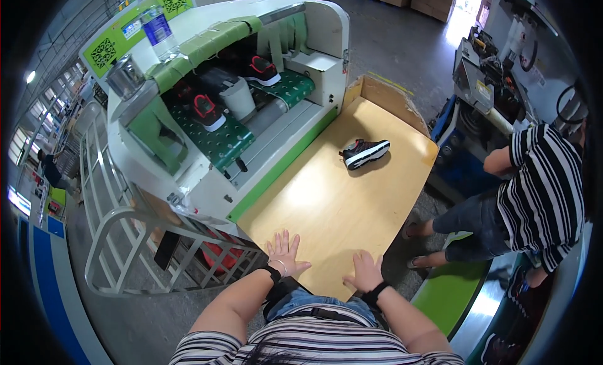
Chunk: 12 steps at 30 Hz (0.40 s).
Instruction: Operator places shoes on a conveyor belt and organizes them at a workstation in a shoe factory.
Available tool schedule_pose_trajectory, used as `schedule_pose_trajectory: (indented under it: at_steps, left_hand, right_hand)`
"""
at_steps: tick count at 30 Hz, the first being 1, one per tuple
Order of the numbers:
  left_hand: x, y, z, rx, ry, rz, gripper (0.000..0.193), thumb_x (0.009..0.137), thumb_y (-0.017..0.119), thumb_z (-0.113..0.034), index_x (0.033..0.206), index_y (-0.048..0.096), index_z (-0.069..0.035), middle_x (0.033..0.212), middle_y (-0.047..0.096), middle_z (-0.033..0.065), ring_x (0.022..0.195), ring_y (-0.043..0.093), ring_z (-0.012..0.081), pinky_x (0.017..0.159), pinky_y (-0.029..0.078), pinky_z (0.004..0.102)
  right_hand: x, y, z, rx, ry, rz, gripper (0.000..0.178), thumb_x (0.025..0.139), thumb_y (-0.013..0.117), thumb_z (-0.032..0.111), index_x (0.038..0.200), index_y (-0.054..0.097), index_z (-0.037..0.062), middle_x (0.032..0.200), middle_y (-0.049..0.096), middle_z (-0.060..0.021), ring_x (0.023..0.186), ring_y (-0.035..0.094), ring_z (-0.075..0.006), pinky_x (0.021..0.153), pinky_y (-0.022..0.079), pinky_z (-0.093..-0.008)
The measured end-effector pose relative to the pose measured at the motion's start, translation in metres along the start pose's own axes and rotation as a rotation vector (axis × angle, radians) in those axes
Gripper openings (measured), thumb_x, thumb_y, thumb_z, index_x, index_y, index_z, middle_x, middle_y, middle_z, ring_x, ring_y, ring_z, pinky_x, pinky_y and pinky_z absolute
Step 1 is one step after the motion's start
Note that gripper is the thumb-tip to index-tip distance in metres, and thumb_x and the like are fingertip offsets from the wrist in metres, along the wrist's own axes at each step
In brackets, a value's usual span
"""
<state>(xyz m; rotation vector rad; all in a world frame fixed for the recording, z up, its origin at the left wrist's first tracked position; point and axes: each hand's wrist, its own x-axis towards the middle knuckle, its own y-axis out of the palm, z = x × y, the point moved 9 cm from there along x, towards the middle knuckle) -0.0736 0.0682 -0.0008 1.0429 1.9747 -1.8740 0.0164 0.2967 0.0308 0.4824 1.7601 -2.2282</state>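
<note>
My left hand (286, 255) rests with spread fingers at the near left edge of a pale wooden table (314, 208). Across from it, my right hand (366, 272) lies on the near right edge, its fingers apart and nothing in them. A dark sneaker (364, 153) with a white sole lies on its side farther back on the tabletop, out of reach of both hands. In the machine to the left, one black shoe with red trim (208, 112) sits on a green belt (213, 139), and another such shoe (264, 71) stands on a second belt.
The white machine (330, 32) borders the table's left side; a bottle (157, 29) and a metal cup (125, 76) stand on it. A cardboard panel (389, 98) closes the far end. A metal rack (119, 252) is at left. A co-worker in a striped shirt (543, 189) stands at right.
</note>
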Motion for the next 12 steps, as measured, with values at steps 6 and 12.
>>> schedule_pose_trajectory:
  at_steps: [6, 12]
  left_hand:
    - [0.003, 0.006, 0.003, 0.001, -0.004, 0.043, 0.11, 0.078, 0.049, -0.08, 0.157, -0.001, -0.021, 0.16, -0.017, 0.0209, 0.146, -0.016, 0.0433, 0.112, -0.007, 0.0657]
    - [0.007, 0.011, 0.009, -0.025, 0.02, 0.03, 0.11, 0.079, 0.051, -0.078, 0.157, -0.001, -0.02, 0.16, -0.014, 0.0234, 0.146, -0.014, 0.0474, 0.11, -0.005, 0.0684]
  right_hand:
    - [0.124, -0.117, 0.019, -0.004, -0.101, -0.284, 0.089, 0.078, 0.073, 0.044, 0.146, 0.034, 0.0017, 0.155, 0.028, -0.0148, 0.145, 0.024, -0.0328, 0.112, 0.024, -0.0612]
    - [0.235, -0.166, -0.013, -0.019, 0.047, -0.449, 0.094, 0.08, 0.071, 0.046, 0.151, 0.027, 0.0033, 0.16, 0.018, -0.0142, 0.146, 0.019, -0.0354, 0.116, 0.013, -0.0583]
